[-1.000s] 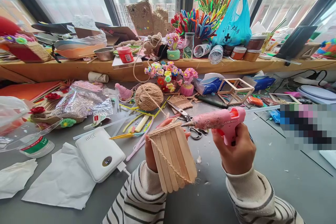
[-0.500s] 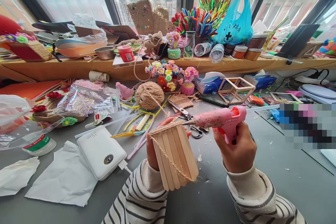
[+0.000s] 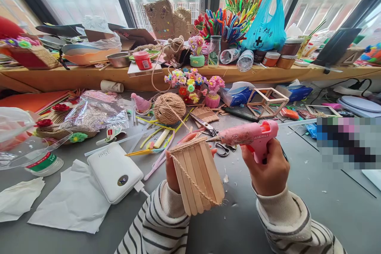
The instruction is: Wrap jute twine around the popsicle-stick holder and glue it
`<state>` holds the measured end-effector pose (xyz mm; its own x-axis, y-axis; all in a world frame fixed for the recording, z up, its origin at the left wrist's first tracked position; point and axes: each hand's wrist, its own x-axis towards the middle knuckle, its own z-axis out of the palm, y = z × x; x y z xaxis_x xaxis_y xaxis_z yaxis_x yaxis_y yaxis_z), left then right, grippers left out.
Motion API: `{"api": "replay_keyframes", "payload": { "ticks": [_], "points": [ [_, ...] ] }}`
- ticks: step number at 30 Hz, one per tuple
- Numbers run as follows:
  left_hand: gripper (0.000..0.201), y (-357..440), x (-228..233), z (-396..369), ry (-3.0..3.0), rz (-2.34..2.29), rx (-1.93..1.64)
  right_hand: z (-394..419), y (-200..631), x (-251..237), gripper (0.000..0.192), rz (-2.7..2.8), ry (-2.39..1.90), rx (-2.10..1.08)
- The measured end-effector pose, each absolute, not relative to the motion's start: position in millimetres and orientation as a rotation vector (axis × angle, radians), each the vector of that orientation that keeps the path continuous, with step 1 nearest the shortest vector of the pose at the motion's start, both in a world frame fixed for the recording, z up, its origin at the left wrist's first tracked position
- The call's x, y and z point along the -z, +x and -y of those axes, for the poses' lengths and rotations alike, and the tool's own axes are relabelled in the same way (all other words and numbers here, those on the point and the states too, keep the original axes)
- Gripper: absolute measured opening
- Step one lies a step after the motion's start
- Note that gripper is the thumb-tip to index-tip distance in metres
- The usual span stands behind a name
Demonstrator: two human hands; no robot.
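Observation:
My left hand [image 3: 174, 172] grips a small holder made of wooden craft sticks [image 3: 199, 178], tilted, with its fingers partly hidden behind it. Jute twine [image 3: 190, 178] runs along the holder's upper rim and hangs slantwise across its front to the lower right corner. In my right hand [image 3: 269, 168] is a pink hot glue gun [image 3: 247, 135], the fingers wrapped round its handle. The gun's nozzle points left and meets the right end of the twine-covered rim. A clear glue stick [image 3: 297, 122] sticks out of its back. Behind the holder lies a ball of jute twine [image 3: 169, 108].
Scissors [image 3: 211, 129] and loose craft sticks [image 3: 206, 114] lie beyond the holder. A white power bank [image 3: 114, 172] with a cable and a paper tissue [image 3: 71, 198] are on the left. Wooden stick frames [image 3: 268, 101] stand at the back right, below a crowded shelf [image 3: 178, 72].
The glue gun and my right hand have shifted very slightly left along with the view. Both hands keep their hold, and the nozzle remains at the rim's right end.

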<state>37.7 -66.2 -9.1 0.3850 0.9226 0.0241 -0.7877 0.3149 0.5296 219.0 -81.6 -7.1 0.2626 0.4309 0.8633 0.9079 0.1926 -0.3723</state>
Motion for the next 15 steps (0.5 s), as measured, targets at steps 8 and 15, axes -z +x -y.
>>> {"api": "replay_keyframes", "payload": {
  "ticks": [8,15],
  "points": [
    [0.072,34.7,13.7,64.4,0.517,-0.306,-1.140,81.4,220.6,8.8,0.026,1.352,-1.444,0.553],
    [0.070,31.3,15.7,61.7,0.565,-0.308,-1.110,80.5,220.6,8.8,0.026,1.349,-1.440,0.569]
  ]
}}
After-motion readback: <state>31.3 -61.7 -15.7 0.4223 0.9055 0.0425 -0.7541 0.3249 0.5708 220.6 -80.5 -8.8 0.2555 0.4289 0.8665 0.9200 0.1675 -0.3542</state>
